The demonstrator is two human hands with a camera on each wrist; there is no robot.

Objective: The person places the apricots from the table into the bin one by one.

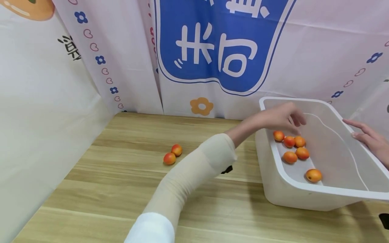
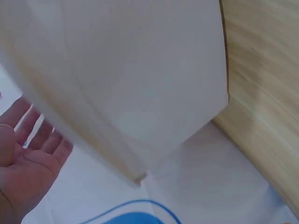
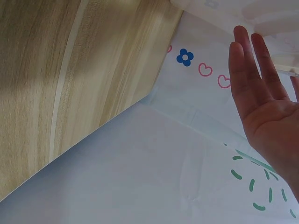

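A white plastic bin [image 1: 275,165] stands at the right of the wooden table, with several small orange-red fruits [image 1: 302,153] on its floor. Over its left rim reaches my left hand [image 1: 284,116], fingers bent loosely downward above the fruits and holding nothing. The left wrist view has that hand [image 2: 35,158] beside the rim [image 2: 60,123], palm showing. At the bin's far right side, my right hand [image 1: 370,140] touches the rim, partly cut off by the frame. Straight fingers show on this hand [image 3: 268,102] in the right wrist view.
Two more orange-red fruits [image 1: 173,154] lie close together on the wooden table [image 1: 121,175], left of my left forearm. A printed cloth [image 1: 212,87] with a blue panel hangs behind the table. Another pale cloth [image 1: 45,118] borders the left side.
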